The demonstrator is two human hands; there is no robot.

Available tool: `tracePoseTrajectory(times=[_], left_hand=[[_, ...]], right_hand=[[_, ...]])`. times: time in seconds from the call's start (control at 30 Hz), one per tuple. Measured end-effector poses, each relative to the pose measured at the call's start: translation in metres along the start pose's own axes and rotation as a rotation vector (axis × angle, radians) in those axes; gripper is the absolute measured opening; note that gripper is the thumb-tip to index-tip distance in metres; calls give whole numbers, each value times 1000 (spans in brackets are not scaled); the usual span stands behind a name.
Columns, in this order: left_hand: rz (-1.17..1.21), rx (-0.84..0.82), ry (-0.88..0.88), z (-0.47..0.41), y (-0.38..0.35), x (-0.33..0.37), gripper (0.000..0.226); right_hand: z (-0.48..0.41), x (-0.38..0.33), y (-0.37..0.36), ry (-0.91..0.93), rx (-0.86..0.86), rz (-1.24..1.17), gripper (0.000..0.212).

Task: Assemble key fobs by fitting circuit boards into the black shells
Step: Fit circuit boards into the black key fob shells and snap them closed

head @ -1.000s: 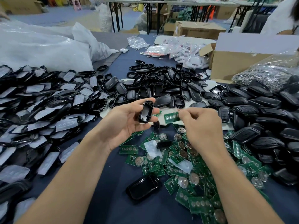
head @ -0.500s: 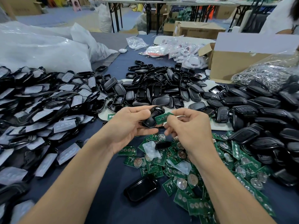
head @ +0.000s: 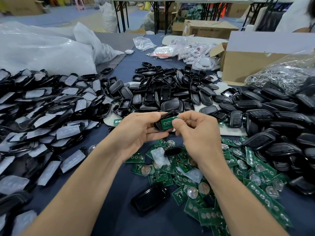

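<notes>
Head-cam view, my remote station: vs. 1 sec ago, when the hands were apart, my left hand (head: 136, 132) and right hand (head: 199, 133) now meet mid-frame. The green circuit board (head: 166, 123) lies over the open side of the black shell (head: 159, 124); half a sec ago it only touched the shell's rim.

Left hand: fingers curled under and round the shell, thumb along its near edge, open side tilted toward me. Right hand: thumb (head: 177, 124) and curled forefinger pinch the board's right end, thumb pad flat on it. Can't tell if the board is fully seated.

Just below the held shell: a scatter of green boards w/ coin cells (head: 213, 178) on the dark blue cloth (head: 105, 210), and one loose shell (head: 150, 198) further below. Left of the held shell: shells w/ grey rubber pads (head: 51, 116). Beyond it: a heap of empty shells (head: 170, 89). Right of it: closed fobs (head: 272, 116).
</notes>
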State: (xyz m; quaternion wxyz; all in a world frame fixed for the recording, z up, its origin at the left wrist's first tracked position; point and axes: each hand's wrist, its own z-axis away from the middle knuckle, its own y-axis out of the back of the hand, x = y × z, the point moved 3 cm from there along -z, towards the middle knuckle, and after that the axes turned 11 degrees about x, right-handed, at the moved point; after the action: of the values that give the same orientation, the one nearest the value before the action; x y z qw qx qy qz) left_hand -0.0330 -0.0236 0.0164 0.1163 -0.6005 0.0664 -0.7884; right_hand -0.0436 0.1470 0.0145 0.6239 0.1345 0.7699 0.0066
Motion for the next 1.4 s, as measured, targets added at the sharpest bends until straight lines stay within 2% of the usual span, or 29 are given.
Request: tracePoseTrajectory(times=[0.1,0.17,0.23,0.3,0.37,0.5,0.6,0.7,0.77,0.87,1.0,1.07,1.17,1.27,1.33,1.4], left_hand=[[15,-52,-15,1,1,2,29],[-4,27,-29,-1,5,1,28],[-151,129,-109,-3,9,0,27],[-338,175,-209,-3,11,-1,28],[-408,186,-268,-2,9,-2,26],[-246,211,-301,-4,10,0,22],[-71,120,-240,-6,10,2,21],[-58,64,-235,-6,8,2,20],[-96,141,-269,-6,8,2,16],[-255,296,-359,-6,12,2,22],[-417,224,-365,-4,9,-1,12],[-399,198,-330,-5,9,-2,7],[-237,136,-286,-5,7,-2,21],[-245,61,-284,-2,1,-3,27],[-278,110,-309,-2,-1,-3,26],[-323,175,-327,-2,-2,-3,24]], right_hand=[[-2,2,3,-44,26,-30,16],[-4,3,7,-44,78,-30,8],[-6,0,10,-16,95,-20,5],[-7,-3,8,-28,17,-76,6],[-6,-2,4,-44,-93,-64,5],[-4,5,0,-109,-150,23,20],[-1,3,-1,-208,-154,-135,23],[0,1,-2,-256,-125,-245,17],[-1,3,-1,-214,-70,-185,20],[-4,4,5,-26,15,63,5],[1,1,1,54,-55,144,4],[3,1,-2,-14,-86,85,9],[3,1,-1,-126,-67,-83,19],[2,1,-2,-290,1,-308,22],[2,1,-5,-374,29,-402,15],[3,1,-5,-363,46,-377,14]])
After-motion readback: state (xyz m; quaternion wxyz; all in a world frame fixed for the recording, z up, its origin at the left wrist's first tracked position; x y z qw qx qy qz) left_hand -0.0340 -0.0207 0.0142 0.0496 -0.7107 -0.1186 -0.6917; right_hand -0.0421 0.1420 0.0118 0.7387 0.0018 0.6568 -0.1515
